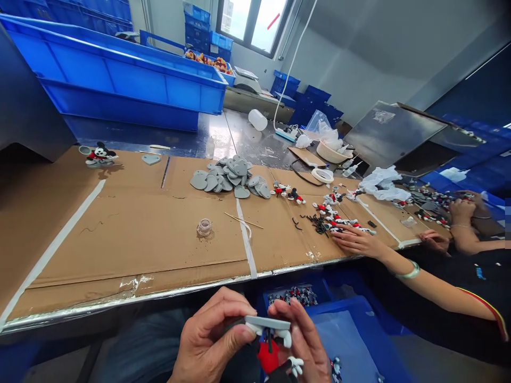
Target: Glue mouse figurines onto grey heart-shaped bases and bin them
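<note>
On the person's side of the heap of grey plates [231,175], below the edge of the counter [139,234], the left hand [217,332] pinches a single grey plate [269,323] between thumb and fingers, while the right hand [311,340], half curled, lies against an upside-down toy figure [268,357] whose feet meet that plate's underside; its thumb is hidden, so its grip cannot be told. A small jar [204,227] sits just in front of the heap, a mounted figure [99,155] stands well left of it, and a co-worker's hand [355,240] rests among loose figures to its right.
</note>
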Motion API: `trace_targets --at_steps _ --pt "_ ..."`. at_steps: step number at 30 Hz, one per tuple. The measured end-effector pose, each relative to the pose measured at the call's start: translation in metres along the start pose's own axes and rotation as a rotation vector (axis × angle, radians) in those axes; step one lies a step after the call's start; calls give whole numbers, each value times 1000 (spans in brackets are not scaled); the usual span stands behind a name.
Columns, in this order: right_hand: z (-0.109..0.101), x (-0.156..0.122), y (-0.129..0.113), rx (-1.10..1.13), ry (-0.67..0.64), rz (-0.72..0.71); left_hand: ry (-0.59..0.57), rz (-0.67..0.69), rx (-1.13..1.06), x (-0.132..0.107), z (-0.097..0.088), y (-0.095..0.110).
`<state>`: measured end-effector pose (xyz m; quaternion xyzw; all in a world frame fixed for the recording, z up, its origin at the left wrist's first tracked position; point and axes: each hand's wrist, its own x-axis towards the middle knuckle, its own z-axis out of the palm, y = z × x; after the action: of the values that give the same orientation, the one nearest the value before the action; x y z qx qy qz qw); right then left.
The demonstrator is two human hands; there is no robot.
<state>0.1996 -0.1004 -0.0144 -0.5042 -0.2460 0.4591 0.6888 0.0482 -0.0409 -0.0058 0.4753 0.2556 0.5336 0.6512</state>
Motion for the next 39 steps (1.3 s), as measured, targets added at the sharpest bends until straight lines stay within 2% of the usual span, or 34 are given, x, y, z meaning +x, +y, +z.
trace_targets --at_steps 2,6,8,15,20,26,39 --pt "0 6 -2 17 -20 -45 29 27 50 -1 1 1" --pt "0 23 -7 -94 -263 -329 17 58 116 -2 2 3" --pt "-1 30 -9 -132 -360 -394 -4 56 127 -3 1 4" --pt "-5 34 -17 -181 -473 -372 -16 -42 56 -4 0 5" --pt "-6 36 -18 -174 -530 -355 66 -151 -44 -3 4 3" --pt "-4 36 -28 -228 -582 -381 -44 -141 27 -2 -2 -1" --pt "-2 38 -33 -198 -563 -404 -190 -34 85 2 -4 3"
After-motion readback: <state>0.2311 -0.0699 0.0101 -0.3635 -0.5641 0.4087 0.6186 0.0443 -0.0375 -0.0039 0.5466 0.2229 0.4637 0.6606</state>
